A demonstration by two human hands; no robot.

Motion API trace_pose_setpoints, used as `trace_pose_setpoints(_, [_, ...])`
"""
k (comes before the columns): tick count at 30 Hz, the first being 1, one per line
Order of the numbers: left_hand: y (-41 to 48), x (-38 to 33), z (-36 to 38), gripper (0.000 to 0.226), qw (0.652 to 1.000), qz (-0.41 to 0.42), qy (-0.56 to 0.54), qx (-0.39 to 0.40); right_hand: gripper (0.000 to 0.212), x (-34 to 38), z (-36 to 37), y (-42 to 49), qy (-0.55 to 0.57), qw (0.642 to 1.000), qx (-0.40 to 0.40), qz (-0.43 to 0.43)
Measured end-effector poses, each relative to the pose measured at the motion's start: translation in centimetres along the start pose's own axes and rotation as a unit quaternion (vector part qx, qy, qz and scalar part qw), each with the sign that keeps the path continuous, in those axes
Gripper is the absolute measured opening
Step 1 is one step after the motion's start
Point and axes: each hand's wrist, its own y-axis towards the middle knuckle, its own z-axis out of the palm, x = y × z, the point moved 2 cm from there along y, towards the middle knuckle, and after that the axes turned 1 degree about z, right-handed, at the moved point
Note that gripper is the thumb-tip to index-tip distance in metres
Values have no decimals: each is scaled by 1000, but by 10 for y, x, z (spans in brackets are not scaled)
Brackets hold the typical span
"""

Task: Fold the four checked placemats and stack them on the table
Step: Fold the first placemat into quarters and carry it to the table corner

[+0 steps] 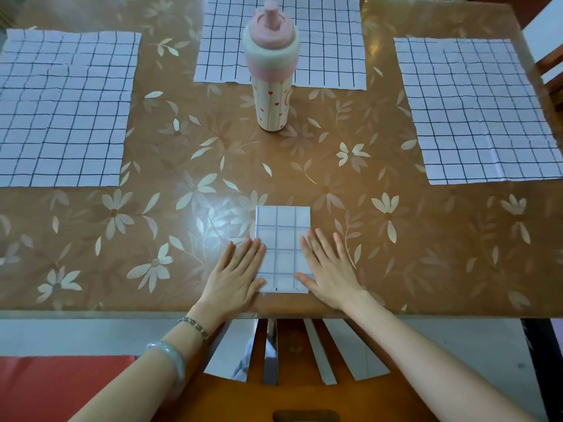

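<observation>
Lying between both hands' flat fingers [248,254], folded placemat [283,239], edges overlapped

On the left wrist [203,314], lower left of centre, sits a thin beaded bracelet [194,325]; further down the forearm [143,385], a pale glossy bangle [170,357].

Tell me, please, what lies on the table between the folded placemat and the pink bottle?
Nothing: in the head view, the stretch from the folded placemat to the pink bottle is bare table with its flowered cover.
</observation>
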Motion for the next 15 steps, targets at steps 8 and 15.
trace_pose_setpoints(8, [5, -13, -31, 72, 957, -146, -225, -108, 64, -17, -47, 16, 227, 959, -146, 82])
trace_pose_setpoints(15, [51, -36, -52, 75, 844, -325, -383, -190, 47, -9, -84, 58, 257, 941, -198, 97])
